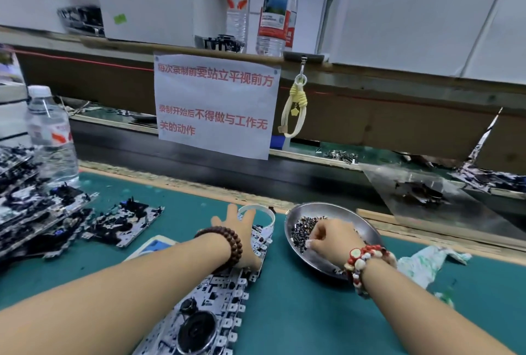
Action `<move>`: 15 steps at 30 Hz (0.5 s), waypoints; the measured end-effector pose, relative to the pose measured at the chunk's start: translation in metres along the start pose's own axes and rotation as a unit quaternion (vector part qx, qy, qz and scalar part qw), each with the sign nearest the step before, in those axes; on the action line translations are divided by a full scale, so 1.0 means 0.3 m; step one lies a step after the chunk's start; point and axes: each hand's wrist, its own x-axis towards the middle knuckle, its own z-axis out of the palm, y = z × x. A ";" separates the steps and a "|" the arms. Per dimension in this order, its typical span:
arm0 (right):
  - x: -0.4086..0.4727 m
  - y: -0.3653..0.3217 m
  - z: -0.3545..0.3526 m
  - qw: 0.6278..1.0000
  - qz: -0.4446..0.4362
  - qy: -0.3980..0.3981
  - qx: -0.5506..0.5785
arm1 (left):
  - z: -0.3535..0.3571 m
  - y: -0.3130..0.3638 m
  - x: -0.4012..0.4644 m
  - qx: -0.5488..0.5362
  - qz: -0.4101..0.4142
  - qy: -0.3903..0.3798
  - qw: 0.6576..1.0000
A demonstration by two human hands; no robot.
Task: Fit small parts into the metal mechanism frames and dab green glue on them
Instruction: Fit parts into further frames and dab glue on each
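1. Progress: mid-cycle, by my read. A row of metal mechanism frames [216, 297] runs up the middle of the green mat [299, 312], from the bottom edge to under the left hand. More frames sit stacked at far left [37, 212], with one loose frame [125, 225] beside the stack. Can't tell which are already fitted.
2. No green glue visible on any frame, no applicator in view. Glue step looks not yet done for this row.
3. Small parts [306, 231] are heaped in the metal dish [367, 229], just right of the row. Plenty left.
4. Right hand [331, 240]: in the dish, fingers curled down onto the heap, tips pressed together as if pinching a part. The part itself is too small to confirm.
5. Left hand [242, 229]: fingers straight and spread, palm down on the far end of the row, steadying it. Holds nothing.
6. Next, likely: lift a part, seat it in the frame under the left hand.
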 end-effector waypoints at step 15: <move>0.046 -0.022 0.065 0.998 0.004 -0.043 -0.035 | -0.079 0.002 0.029 -0.178 -0.024 0.027 0.983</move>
